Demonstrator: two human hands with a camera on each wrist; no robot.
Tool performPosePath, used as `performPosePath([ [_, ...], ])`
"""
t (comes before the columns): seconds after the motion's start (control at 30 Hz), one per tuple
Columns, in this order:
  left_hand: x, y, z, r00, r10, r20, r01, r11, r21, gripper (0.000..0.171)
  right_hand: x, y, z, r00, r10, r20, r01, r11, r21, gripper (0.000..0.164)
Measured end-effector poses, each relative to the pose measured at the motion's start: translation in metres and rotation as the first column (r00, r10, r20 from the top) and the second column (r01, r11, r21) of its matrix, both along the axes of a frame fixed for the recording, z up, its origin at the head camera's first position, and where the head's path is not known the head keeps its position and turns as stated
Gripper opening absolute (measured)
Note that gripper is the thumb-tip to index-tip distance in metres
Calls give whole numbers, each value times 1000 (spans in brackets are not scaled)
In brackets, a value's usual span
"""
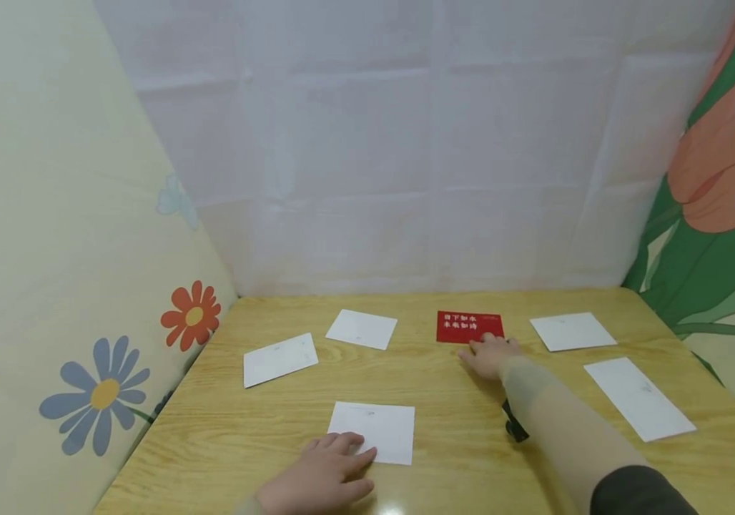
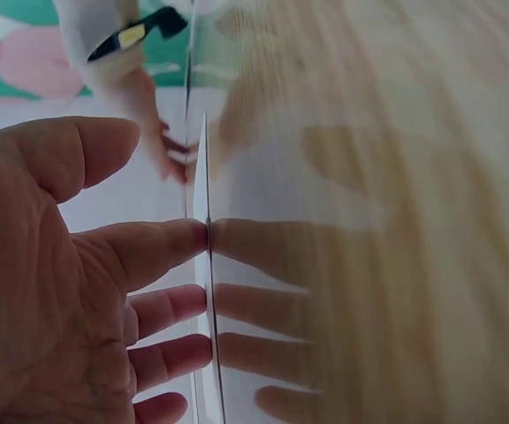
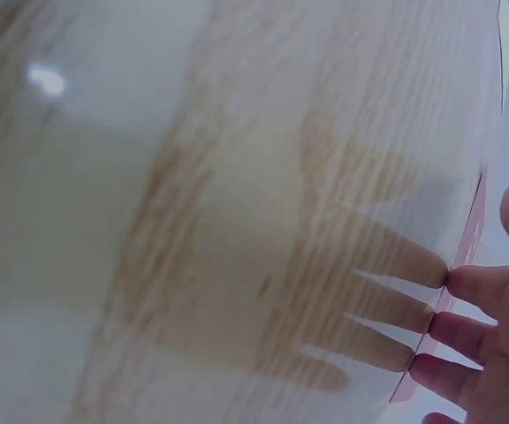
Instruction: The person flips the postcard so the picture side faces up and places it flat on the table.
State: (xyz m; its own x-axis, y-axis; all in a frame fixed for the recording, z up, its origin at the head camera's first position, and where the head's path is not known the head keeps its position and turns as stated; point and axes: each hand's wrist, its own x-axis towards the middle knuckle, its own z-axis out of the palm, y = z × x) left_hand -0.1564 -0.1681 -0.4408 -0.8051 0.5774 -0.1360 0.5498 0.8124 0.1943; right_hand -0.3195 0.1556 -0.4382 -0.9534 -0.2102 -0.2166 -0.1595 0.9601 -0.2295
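Note:
My left hand (image 1: pixel 325 472) rests its fingertips on the near edge of a white card (image 1: pixel 377 433) at the front middle of the table. In the left wrist view the fingers (image 2: pixel 162 252) are extended to that card (image 2: pixel 203 190), seen edge-on, with the thumb held apart. Farther back, my right hand (image 1: pixel 491 355) touches the near edge of a red card (image 1: pixel 460 327) with white characters. The right wrist view shows its fingers (image 3: pixel 462 336) straight, with tips at the edge of the red card (image 3: pixel 474 212). Both cards lie flat.
Several white cards lie around: one at far left (image 1: pixel 280 360), one at back left (image 1: pixel 361 329), one at back right (image 1: pixel 572 331) and one at right (image 1: pixel 640 398). The glossy wooden table (image 1: pixel 213 429) meets a white cloth backdrop (image 1: pixel 342 143) behind and flowered walls at the sides.

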Motion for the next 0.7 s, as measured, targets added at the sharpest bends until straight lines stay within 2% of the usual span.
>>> performPosePath([
  [0.1, 0, 11, 0, 999, -25, -34, 25, 1000, -11, 58, 0, 1, -1, 1000, -4, 1, 4, 1000, -8, 62],
  [0.23, -1, 26, 0, 998, -42, -40, 41, 999, -27, 59, 0, 2, -1, 1000, 5, -21, -6, 1000, -28, 60],
  [0.4, -2, 44, 1, 997, -55, -48, 53, 998, -32, 59, 4, 5, 1, 996, 29, -86, -34, 998, -57, 57],
  [0.57, -3, 59, 1, 995, -73, -67, 71, 997, -36, 57, 13, 6, 4, 992, 34, -124, -47, 993, -109, 53],
  [0.7, -4, 69, 1, 994, -84, -71, 82, 996, -33, 56, 24, 7, 4, 993, 21, -117, -43, 981, -190, 51],
])
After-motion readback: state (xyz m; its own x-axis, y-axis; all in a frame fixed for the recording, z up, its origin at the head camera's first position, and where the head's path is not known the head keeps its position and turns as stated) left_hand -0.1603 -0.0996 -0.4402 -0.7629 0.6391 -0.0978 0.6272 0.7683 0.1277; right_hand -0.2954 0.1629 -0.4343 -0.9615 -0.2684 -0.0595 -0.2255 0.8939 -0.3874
